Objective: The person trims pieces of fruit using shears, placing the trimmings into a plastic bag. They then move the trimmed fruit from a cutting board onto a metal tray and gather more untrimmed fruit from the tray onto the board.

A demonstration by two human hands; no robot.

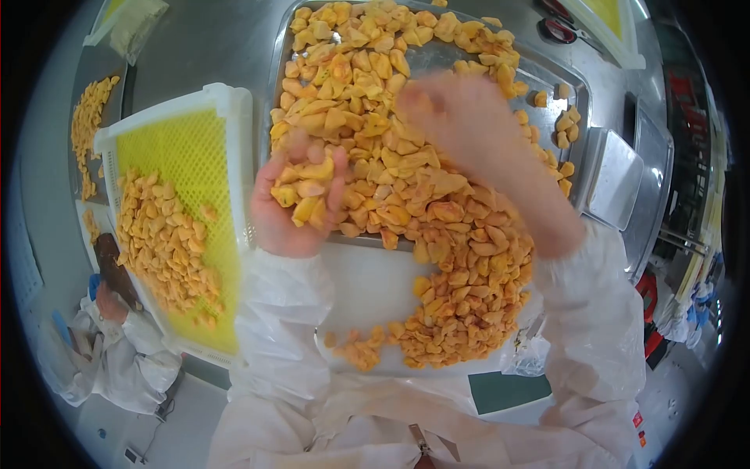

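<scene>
Cupping yellow pieces [311,188], probably light, soft and slippery, best supported from beneath, my left hand [283,228] curls at the tray [275,74]'s near left; my right hand [449,105] is too blurred to tell its grip.

My left hand [291,215] sits at ten o'clock, palm up and cupped open, its fingers [339,187] bent upward. The left forearm [283,313] points to twelve, sleeved to the wrist. My right hand [447,102] is at one o'clock, back upward and blurred, so I can't tell how its fingers are set. The right forearm [539,207] slants toward eleven, bare below the cuff [574,262]. My hands are apart.
</scene>
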